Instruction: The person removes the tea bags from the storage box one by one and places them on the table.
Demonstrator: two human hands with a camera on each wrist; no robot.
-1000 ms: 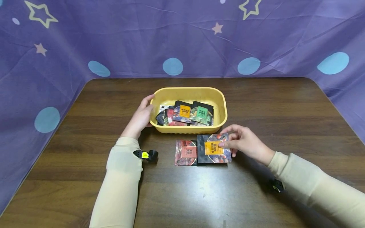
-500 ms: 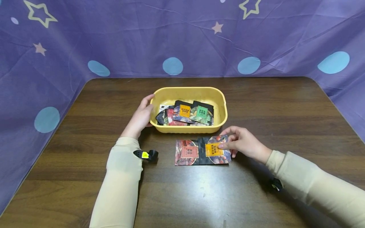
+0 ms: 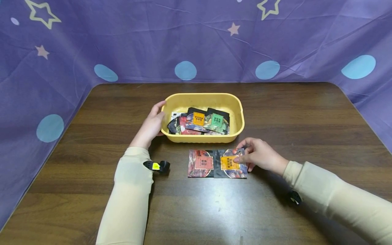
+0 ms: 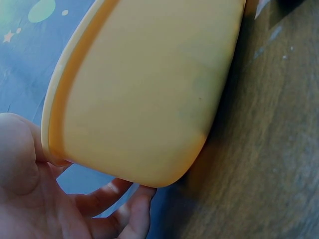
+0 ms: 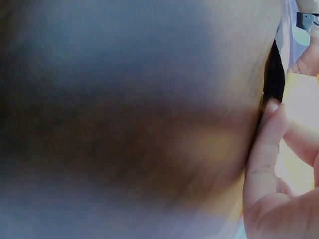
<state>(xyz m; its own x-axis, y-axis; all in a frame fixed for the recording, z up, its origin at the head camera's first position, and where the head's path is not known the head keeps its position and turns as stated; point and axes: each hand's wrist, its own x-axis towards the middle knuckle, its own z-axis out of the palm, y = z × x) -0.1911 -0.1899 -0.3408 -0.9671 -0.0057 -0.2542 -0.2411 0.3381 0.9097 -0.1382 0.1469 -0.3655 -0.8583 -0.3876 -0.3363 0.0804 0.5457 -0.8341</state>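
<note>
My right hand [image 3: 260, 154] pinches the right edge of a flat sachet with an orange label [image 3: 225, 169], thumb on its printed face. That sachet is low over the wooden table, and its black left strip overlaps the right side of a sachet with a red label [image 3: 197, 172]. In the right wrist view, the dark edge of a sachet [image 5: 273, 74] shows beyond the fingertips. My left hand [image 3: 150, 126] grips the left end of a yellow plastic basin [image 3: 202, 139]; the left wrist view shows curled fingers against its end wall.
Inside the basin lie several overlapping sachets, among them one with a green label [image 3: 217, 120] and one with an orange label [image 3: 199, 119]. The brown wooden table [image 3: 291, 112] ends at a purple curtain [image 3: 214, 44] behind.
My right hand has lowered the orange-labelled sachet slightly toward me and laid it flatter, uncovering a bit more of the red-labelled sachet. My left hand and the basin stay put.
</note>
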